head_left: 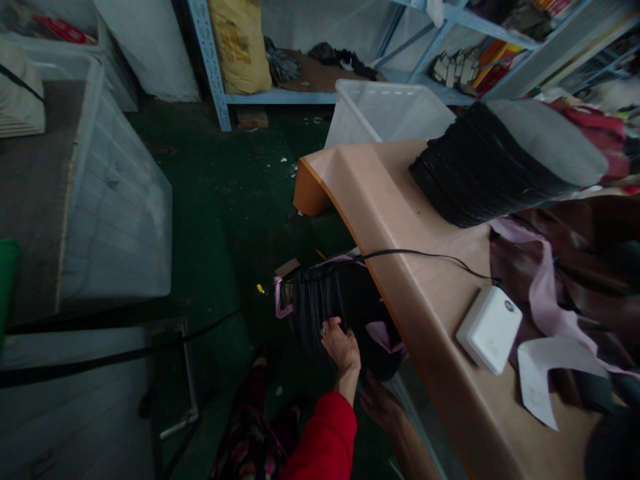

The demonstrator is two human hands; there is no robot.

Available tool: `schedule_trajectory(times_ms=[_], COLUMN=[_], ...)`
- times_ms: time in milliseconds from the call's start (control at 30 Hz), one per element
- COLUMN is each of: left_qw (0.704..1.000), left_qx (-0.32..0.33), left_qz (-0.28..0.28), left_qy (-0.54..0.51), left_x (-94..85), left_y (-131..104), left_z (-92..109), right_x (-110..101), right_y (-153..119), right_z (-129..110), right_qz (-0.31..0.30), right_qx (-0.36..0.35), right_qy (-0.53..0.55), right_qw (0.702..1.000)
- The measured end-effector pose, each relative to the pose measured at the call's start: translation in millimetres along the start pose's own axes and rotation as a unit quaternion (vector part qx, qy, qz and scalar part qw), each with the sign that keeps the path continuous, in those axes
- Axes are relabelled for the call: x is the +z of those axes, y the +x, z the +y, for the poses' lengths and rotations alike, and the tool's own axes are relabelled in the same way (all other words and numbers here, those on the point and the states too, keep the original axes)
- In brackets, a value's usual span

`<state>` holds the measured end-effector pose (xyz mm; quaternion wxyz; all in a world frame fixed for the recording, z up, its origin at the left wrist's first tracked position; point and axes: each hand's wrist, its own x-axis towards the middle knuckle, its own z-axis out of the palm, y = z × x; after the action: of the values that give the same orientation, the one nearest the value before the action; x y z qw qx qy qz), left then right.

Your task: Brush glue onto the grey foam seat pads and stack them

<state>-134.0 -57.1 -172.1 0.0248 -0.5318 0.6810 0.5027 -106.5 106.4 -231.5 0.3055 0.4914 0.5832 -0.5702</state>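
Below the table's edge sits a bundle of stacked black pieces (320, 300), with pink strips at its left end and on its right side. My left hand (341, 343), at the end of a red sleeve, has its fingers curled on top of the bundle; what they hold, if anything, is too dark to make out. Lower and to the right, my right hand (383, 403) reaches to the bundle's near lower side, its fingertips hidden in shadow.
A tan table (395, 220) on the right carries a black stack with a grey top (500, 160), a white box-like device (490, 329) and dark cloth. White bins (125, 220) stand left; another (395, 110) is behind the table. A black cord (425, 252) crosses the tabletop.
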Motion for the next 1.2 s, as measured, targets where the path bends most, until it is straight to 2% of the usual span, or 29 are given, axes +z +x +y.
schedule_trajectory(times_ms=[167,367,533,667,833,1000,1100,1200], left_qw=[0.999,0.996,0.995,0.990,0.971,0.959,0.954,0.941], left_qx=[0.024,0.016,0.004,0.019,0.067,0.082,0.076,0.056], left_qz=[-0.025,-0.065,-0.080,-0.129,-0.225,-0.271,-0.272,-0.272], left_qy=[-0.023,-0.064,-0.067,-0.052,-0.053,-0.029,-0.100,-0.192], left_x=[3.1,11.1,17.4,19.8,11.7,2.9,2.7,1.0], left_y=[-2.8,-3.7,3.4,6.5,-6.7,-12.1,-9.8,-7.4], left_z=[-2.4,-6.6,-1.6,0.2,-18.4,-35.5,-33.1,-25.8], right_x=[0.7,-2.0,-0.9,0.0,2.1,1.8,-8.9,-25.2], right_y=[-1.1,3.3,4.5,2.1,-2.8,-10.6,-22.9,-36.0], right_z=[-0.7,0.5,-0.9,-1.8,-3.1,-7.5,-6.6,-1.0], right_qz=[0.006,-0.008,-0.018,-0.027,-0.029,-0.020,-0.030,-0.107], right_qx=[-0.001,0.000,0.004,0.003,0.002,0.013,0.014,0.057], right_qy=[-0.005,0.001,0.010,0.011,0.010,0.003,0.007,0.051], right_qw=[1.000,1.000,1.000,1.000,1.000,1.000,0.999,0.991])
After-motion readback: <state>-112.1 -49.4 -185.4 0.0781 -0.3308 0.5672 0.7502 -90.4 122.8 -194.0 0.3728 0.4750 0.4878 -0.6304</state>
